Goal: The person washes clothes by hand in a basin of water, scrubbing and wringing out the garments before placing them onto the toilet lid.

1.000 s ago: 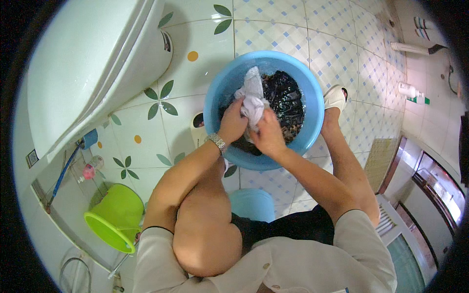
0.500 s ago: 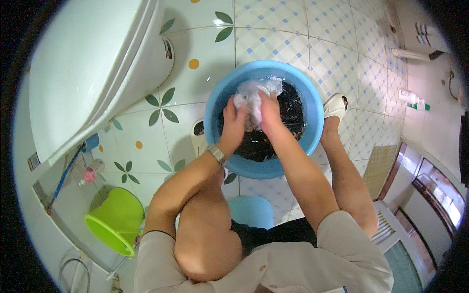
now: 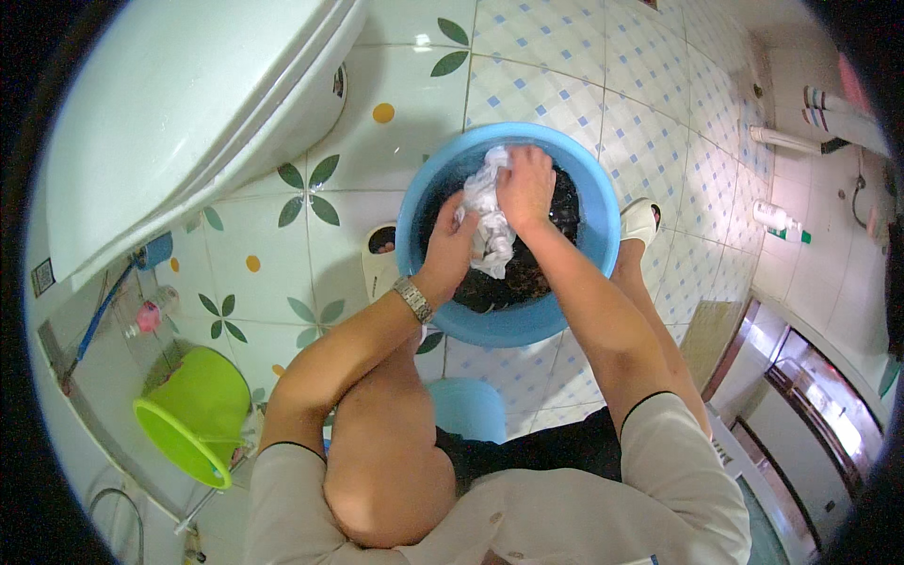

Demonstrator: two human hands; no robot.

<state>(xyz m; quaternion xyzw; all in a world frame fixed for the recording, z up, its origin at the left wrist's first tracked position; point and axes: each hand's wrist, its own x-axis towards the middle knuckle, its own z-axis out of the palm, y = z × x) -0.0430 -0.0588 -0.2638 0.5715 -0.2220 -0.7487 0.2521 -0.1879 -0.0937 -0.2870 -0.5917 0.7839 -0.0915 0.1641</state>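
A round blue basin [image 3: 609,221] stands on the tiled floor between my feet, with dark, wet cloth [image 3: 527,280] lying in it. Above that dark cloth, a bunched white cloth [image 3: 489,212] is held between both hands. My left hand [image 3: 446,249], with a metal watch at the wrist, is closed on the white cloth's left side. From the other side, my right hand [image 3: 528,191] grips its upper right part, fingers curled over and partly hiding it.
A large white fixture [image 3: 188,113] fills the upper left. A tilted green bucket [image 3: 209,400] is at the lower left, below a blue-handled brush [image 3: 102,320]. A light-blue stool [image 3: 468,410] is beneath me. At right are a white bottle [image 3: 772,218] and wall pipes [image 3: 786,141].
The white cloth has gone from a compact bundle to a longer, twisted shape. My right hand has moved up and right over its upper end; the left hand has slid slightly down.
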